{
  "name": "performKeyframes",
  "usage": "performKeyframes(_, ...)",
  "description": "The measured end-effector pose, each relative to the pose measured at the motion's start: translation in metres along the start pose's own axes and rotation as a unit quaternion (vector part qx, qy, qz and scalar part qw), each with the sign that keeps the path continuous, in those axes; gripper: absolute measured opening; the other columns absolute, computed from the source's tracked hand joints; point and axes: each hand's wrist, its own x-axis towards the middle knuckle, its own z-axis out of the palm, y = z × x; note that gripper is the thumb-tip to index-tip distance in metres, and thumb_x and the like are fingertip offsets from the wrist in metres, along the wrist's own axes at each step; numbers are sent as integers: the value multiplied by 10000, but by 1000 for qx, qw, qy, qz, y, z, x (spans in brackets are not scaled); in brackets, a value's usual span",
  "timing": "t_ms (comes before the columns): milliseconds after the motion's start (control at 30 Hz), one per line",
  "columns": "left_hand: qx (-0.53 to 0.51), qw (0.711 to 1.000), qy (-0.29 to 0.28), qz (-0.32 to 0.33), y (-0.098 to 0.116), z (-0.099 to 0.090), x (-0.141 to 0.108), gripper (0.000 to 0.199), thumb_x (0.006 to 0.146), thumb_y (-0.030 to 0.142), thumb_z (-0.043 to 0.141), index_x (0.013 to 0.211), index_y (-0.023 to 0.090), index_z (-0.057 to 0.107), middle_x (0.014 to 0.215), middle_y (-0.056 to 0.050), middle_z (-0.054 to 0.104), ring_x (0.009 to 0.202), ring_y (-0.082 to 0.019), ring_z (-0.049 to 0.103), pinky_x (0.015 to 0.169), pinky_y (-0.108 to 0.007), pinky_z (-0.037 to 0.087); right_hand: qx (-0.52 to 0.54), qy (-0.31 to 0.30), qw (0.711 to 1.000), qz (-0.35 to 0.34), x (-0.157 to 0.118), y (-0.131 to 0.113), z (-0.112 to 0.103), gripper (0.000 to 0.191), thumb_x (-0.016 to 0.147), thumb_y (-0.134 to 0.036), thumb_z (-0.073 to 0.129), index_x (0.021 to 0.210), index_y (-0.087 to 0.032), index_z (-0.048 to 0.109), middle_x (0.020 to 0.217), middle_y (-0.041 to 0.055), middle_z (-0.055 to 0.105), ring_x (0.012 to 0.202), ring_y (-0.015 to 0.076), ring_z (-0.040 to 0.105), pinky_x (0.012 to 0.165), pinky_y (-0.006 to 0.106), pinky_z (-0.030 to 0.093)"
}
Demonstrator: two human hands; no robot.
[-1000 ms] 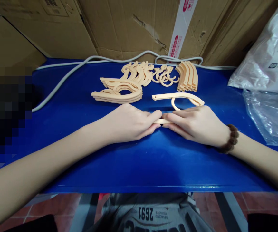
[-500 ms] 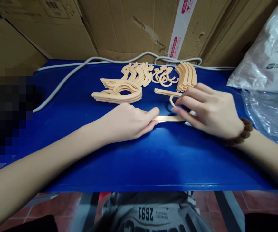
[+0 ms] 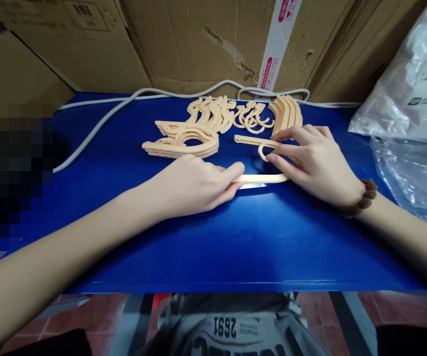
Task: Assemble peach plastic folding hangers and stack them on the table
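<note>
A beige plastic folding hanger is held between my hands just above the blue table. My left hand [image 3: 198, 185] is closed, pinching the end of its near arm [image 3: 263, 178] between thumb and fingers. The fingers of my right hand [image 3: 315, 158] are closed around the hanger's middle, where the far arm [image 3: 248, 140] and the curved hook [image 3: 261, 152] meet. My right fingers hide the joint. Left of them lies a stack of folded hangers [image 3: 183, 147]. Behind are several loose curved pieces [image 3: 211, 113], loose hooks [image 3: 252, 118] and a row of hanger arms [image 3: 287, 111].
A white cable [image 3: 124, 96] runs along the back of the blue table [image 3: 228, 252]. Cardboard boxes [image 3: 198, 54] stand behind it. A clear plastic bag [image 3: 402, 94] with printed labels lies at the right.
The hanger has risen slightly off the table and tilted a little. My right hand has shifted slightly left, with its fingers moved along the middle. My left hand keeps its hold.
</note>
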Motion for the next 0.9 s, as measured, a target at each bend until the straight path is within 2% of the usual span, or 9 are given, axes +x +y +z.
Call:
performKeyframes(200,-19,1000,-5,-1,0,0,0,243,1034,304,441,884,186,591,611,21,608,494,-162,589,448,-297,195,-28,-35,999,-2,1,-1,-1,417,1043,-336,346,997,-183,731,1080,120,686,1001,281,590,857,425,339)
performKeyframes(367,-42,999,-29,17,1,-3,-1,196,924,206,483,959,200,676,695,-6,614,604,-188,588,501,-317,265,-29,-50,998,-21,2,-3,-1,397,1035,-327,347,950,-185,708,1028,111,691,990,275,593,867,424,329)
performKeyframes(533,-90,993,-46,62,0,-9,5,298,926,137,460,1000,179,745,836,-80,617,793,-248,564,693,-379,434,-10,-56,998,-36,2,-1,-1,400,1036,-325,340,923,-186,698,1007,104,713,960,255,610,857,409,327)
performKeyframes(633,-132,989,-35,65,-1,-7,7,357,915,63,446,982,201,768,1002,-100,640,959,-262,566,833,-409,467,-20,-58,997,-38,2,-1,-1,409,1033,-327,336,953,-174,707,988,105,711,940,254,615,849,404,328)
performKeyframes(733,-132,989,-16,64,-2,-4,6,376,915,32,458,995,216,776,1163,-95,649,1134,-281,544,970,-433,456,-37,-64,997,-32,2,-1,-1,395,1019,-315,350,986,-163,714,961,107,700,914,251,611,828,392,329)
performKeyframes(900,-109,993,-11,52,-3,2,3,382,951,31,468,1089,231,763,1306,-116,634,1093,-256,589,879,-384,482,-78,-69,994,-23,2,1,1,366,1005,-279,367,1061,-148,704,972,119,681,892,250,607,791,374,337)
